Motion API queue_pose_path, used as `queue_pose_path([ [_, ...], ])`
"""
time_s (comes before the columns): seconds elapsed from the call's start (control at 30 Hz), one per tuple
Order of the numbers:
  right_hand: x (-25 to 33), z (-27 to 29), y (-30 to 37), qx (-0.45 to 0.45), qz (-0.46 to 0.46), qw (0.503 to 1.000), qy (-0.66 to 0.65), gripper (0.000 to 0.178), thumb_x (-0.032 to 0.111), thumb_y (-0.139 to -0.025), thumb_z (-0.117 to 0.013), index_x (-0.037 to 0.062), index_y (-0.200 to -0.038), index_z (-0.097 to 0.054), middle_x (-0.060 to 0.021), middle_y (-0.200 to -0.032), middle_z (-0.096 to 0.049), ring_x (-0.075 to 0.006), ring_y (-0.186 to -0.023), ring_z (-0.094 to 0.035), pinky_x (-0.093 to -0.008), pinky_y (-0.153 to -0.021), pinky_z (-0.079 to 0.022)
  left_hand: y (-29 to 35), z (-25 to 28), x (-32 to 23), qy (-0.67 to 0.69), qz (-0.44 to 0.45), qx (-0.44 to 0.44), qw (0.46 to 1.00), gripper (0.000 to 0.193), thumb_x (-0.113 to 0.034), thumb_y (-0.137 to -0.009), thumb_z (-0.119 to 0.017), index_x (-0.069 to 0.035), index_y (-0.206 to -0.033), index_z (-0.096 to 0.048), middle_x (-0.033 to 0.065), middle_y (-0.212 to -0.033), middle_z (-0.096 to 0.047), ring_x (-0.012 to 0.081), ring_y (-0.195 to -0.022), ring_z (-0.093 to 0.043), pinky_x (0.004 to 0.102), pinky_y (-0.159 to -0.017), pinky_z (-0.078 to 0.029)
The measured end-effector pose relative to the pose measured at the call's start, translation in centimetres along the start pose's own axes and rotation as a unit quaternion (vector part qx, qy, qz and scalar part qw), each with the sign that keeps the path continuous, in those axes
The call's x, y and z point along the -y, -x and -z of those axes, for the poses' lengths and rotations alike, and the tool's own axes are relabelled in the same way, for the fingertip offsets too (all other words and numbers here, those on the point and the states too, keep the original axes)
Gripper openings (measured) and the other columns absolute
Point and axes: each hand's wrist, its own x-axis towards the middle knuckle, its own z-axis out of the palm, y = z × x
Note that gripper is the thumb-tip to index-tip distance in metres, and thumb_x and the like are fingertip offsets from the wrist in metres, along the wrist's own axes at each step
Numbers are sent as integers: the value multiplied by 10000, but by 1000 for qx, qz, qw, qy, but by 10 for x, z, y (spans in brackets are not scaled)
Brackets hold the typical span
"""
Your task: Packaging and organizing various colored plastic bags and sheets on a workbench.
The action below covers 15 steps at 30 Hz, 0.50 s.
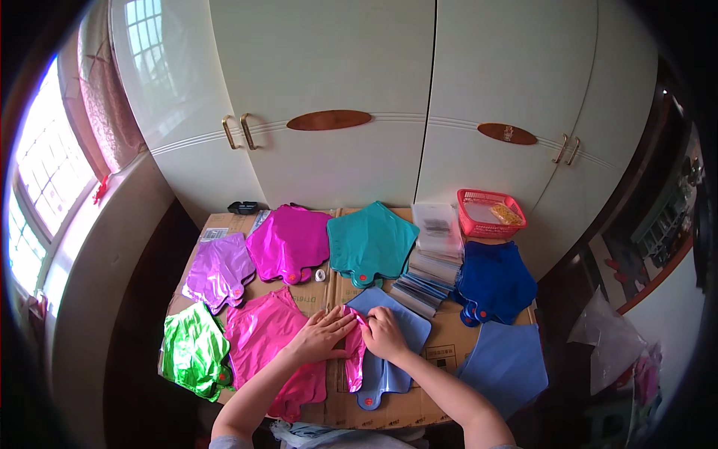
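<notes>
A pink foil balloon (354, 373), flat and folded narrow, lies on a blue-grey foil balloon (394, 378) with a rounded tab and red dot. My left hand (327, 334) rests on the pink foil with its fingers stretched out and pressed flat. Beside it, my right hand (384, 334) is closed, its fingertips pinching the top edge of the folded pink balloon. The exact grip is partly hidden by the fingers. Left of my hands spreads a larger pile of pink foil balloons (258, 337), partly covered by my left forearm.
Cardboard (333, 411) covers the table. Around lie green (193, 352), lilac (217, 269), magenta (288, 241), teal (372, 243), dark blue (495, 283) and blue-grey foil balloons (508, 367). Clear plastic sleeves (438, 224), packed flat pieces (422, 288) and a red basket (492, 231) stand back right.
</notes>
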Motion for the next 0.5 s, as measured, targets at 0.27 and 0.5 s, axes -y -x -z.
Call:
queue_pose_path([
  [0.27,-1,-1,0,-1,3,1000,10,212,141,-838,-541,-41,-741,-591,-181,-956,-557,-335,-943,-519,-421,-874,-415,-1,-2,-4,-25,7,11,1000,847,-643,-834,-494,-150,-1481,-256,89,-1524,-272,266,-1436,-166,501,-1136,-152],
  [0.5,-2,-4,0,-3,9,1000,11,203,134,-834,-539,-36,-734,-583,-181,-954,-554,-334,-930,-518,-422,-867,-417,0,-7,-8,-36,12,-22,999,837,-623,-809,-538,-145,-1457,-309,62,-1500,-330,257,-1426,-208,511,-1125,-185],
])
